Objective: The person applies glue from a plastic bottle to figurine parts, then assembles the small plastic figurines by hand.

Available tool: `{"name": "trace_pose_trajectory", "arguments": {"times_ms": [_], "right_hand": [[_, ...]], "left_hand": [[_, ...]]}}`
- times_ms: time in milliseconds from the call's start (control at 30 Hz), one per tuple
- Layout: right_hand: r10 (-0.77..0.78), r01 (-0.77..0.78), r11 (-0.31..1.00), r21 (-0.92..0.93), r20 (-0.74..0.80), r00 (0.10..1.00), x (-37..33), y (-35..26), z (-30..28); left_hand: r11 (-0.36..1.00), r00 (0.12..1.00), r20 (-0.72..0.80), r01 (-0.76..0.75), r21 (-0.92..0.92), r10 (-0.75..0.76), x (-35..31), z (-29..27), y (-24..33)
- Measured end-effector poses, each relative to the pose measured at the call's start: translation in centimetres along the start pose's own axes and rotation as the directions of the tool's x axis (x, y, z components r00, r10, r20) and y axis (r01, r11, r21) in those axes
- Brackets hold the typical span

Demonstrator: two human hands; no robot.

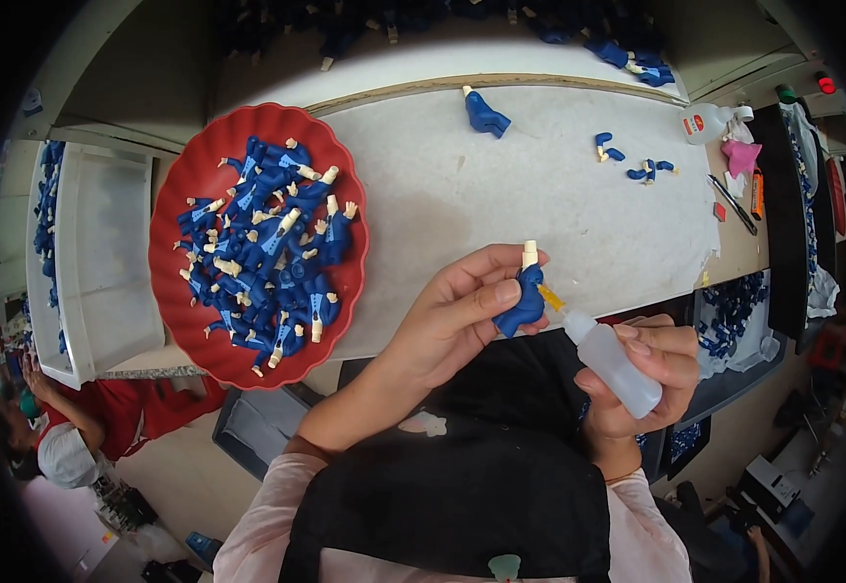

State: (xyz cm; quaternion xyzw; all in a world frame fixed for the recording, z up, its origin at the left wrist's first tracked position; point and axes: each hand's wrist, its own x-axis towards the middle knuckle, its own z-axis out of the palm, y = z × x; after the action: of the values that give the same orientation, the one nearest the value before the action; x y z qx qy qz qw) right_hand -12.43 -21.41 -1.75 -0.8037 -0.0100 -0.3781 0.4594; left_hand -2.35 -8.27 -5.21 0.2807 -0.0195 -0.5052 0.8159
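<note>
Between the thumb and fingers of my left hand (452,311) is a blue figurine torso (523,301) with a cream neck piece pointing up. My right hand (651,364) is wrapped round a translucent white squeeze bottle (617,367), tilted so that its yellow nozzle tip (550,297) meets or nearly meets the torso's right side. Farther off on the white sheet lies another blue torso (486,115) with a cream neck. Small blue arm pieces (650,171) with cream hands lie to the right of it.
A red scalloped bowl (163,262) heaped with blue figurine parts (263,243) stands at left. A clear bottle (703,124), pink cloth (740,155), black pen (732,205) and orange-and-black tool (757,194) sit at right. More parts fill a bin (729,384) below. Another person (102,428) is at far left.
</note>
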Motion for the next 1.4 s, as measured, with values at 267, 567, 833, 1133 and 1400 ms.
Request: {"name": "trace_pose_trajectory", "arguments": {"times_ms": [267,567,833,1133,1400], "right_hand": [[0.002,-0.002,1.000,-0.014,0.015,1.000,-0.12,0.10,-0.10],[0.000,0.000,1.000,0.001,0.000,1.000,-0.09,0.11,-0.19],[0.055,-0.056,0.997,-0.058,-0.020,0.998,-0.75,0.16,0.08],[0.035,-0.038,0.997,-0.061,-0.038,0.999,-0.63,0.24,0.25],[0.003,-0.004,0.994,-0.107,-0.018,1.000,-0.45,0.21,0.30]], "left_hand": [[1.000,1.000,0.015,0.004,0.006,-0.004,0.05,-0.09,-0.05],[1.000,1.000,-0.008,0.000,0.014,0.001,0.13,-0.03,-0.14],[1.000,1.000,-0.001,0.015,0.009,-0.015,0.13,-0.07,-0.15],[1.000,1.000,-0.001,0.021,0.002,-0.021,0.13,-0.15,-0.08],[1.000,1.000,0.029,-0.006,0.014,0.005,0.14,-0.25,0.03]]}}
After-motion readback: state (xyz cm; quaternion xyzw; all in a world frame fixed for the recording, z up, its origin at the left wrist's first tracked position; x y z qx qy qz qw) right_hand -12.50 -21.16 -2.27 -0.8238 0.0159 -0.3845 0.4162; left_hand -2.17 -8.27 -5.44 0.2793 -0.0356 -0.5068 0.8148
